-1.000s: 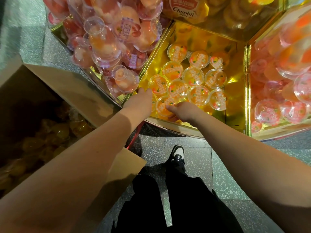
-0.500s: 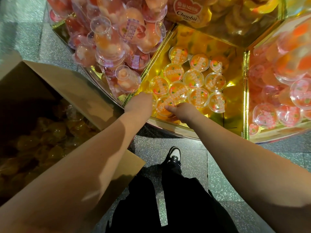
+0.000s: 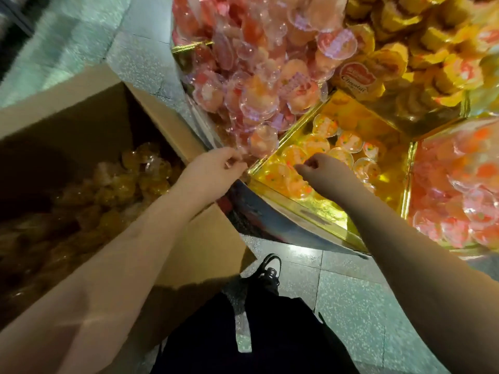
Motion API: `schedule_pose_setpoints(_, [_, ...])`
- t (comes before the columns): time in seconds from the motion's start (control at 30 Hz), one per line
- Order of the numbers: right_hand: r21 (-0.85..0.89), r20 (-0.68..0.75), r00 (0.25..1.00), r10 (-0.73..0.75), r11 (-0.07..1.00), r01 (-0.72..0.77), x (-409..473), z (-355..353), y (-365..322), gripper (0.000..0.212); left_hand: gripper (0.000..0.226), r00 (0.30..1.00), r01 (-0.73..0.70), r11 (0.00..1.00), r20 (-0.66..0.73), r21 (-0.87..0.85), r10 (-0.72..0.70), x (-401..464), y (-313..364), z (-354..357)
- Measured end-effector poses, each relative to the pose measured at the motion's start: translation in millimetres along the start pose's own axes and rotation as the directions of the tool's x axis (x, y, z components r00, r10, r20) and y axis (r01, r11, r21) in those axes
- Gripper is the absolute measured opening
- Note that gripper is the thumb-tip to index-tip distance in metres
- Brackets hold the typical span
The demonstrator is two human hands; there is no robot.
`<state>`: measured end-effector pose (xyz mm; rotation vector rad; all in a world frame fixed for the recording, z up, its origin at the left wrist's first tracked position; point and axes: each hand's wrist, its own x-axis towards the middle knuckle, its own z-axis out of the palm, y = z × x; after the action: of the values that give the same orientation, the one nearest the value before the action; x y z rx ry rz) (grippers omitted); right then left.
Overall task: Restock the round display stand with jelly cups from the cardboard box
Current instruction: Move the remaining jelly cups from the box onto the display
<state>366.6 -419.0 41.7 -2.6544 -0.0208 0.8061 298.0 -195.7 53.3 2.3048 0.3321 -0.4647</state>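
Black trousers (image 3: 259, 333) and a black shoe (image 3: 268, 268) stand nearest, on a speckled floor (image 3: 359, 306). Just left of them a cardboard box (image 3: 89, 101) sits open, with dim amber jelly cups (image 3: 129, 182) heaped inside.

The left hand (image 3: 213, 171) reaches over the box's far flap to the rim of the round display stand (image 3: 272, 214), its fingers curled at the edge of a pile of pink cups (image 3: 251, 87) — whether it pinches one I cannot tell, the picture is blurred. The right hand (image 3: 324, 168) hovers inside the gold compartment (image 3: 388, 182), fingers bent inward; no cup shows in its grip, though blur leaves the hold uncertain. Orange cups (image 3: 348, 141) lie flat on the gold floor just under and beyond its knuckles, lids up, some touching each other.

Farther back, yellow cups (image 3: 399, 47) fill the upper tier — a red heart-shaped label (image 3: 356, 74) rests among them. More pink cups (image 3: 456, 190) crowd the compartment to the right.
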Motion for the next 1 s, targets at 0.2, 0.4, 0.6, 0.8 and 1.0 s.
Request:
schedule_pose_setpoints(0.2, [-0.114,0.069,0.883,-0.464,0.876,0.469,-21.2,41.7,-177.9,0.035,0.024,0.918,0.276,0.952,-0.257,-0.135,-0.302,-69.5,-131.5,-104.1])
schedule_pose_setpoints(0.4, [-0.16,0.262,0.716,-0.647,0.703,0.693,-12.0,145.0,-297.5,0.038,0.027,0.774,0.493,0.846,-0.342,-0.201,-0.533,-134.6,-262.4,-149.0])
schedule_pose_setpoints(0.6, [-0.428,0.48,0.787,-0.387,0.679,0.596,24.7,251.3,-298.1,0.058,0.035,0.692,0.652,0.723,-0.213,-0.227,-0.69,-162.5,-376.9,-103.9])
schedule_pose_setpoints(0.8, [-0.529,0.522,0.836,-0.168,0.706,0.472,42.0,318.8,-266.8,0.064,0.064,0.61,0.768,0.62,-0.114,-0.16,-0.784,-158.2,-446.7,-48.1])
schedule_pose_setpoints(1.0, [-0.57,0.484,0.855,-0.187,0.674,0.47,47.7,354.1,-254.2,0.076,0.074,0.609,0.788,0.614,-0.085,-0.051,-0.788,-132.2,-485.9,-29.3])
